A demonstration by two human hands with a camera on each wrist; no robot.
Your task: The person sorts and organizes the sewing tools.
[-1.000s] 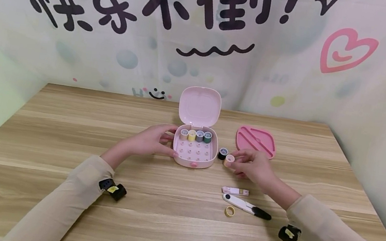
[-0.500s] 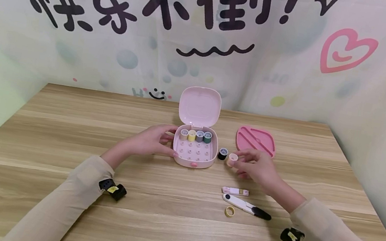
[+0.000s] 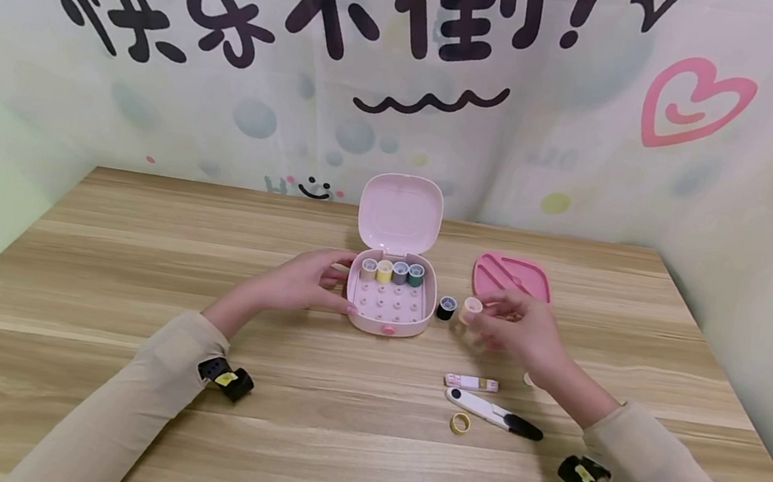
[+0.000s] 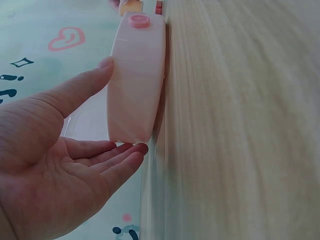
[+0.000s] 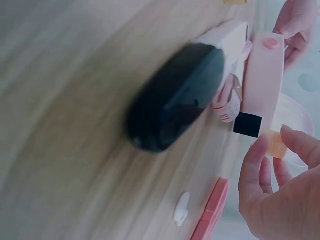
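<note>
We've got a peach spool (image 3: 471, 311) pinched in our right hand (image 3: 526, 339) near the black spool (image 3: 446, 309); our left hand (image 3: 304, 279), pretty wide, touches the pink box (image 3: 366, 324).

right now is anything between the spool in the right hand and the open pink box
Yes: the black spool stands beside the pink box, between it and the peach spool that the right hand pinches. Nothing else visible stands there.

pink tray (image 3: 514, 274): partly behind right hand (image 3: 524, 332) | black handle (image 5: 175, 100), right-wrist view: blurred
</note>
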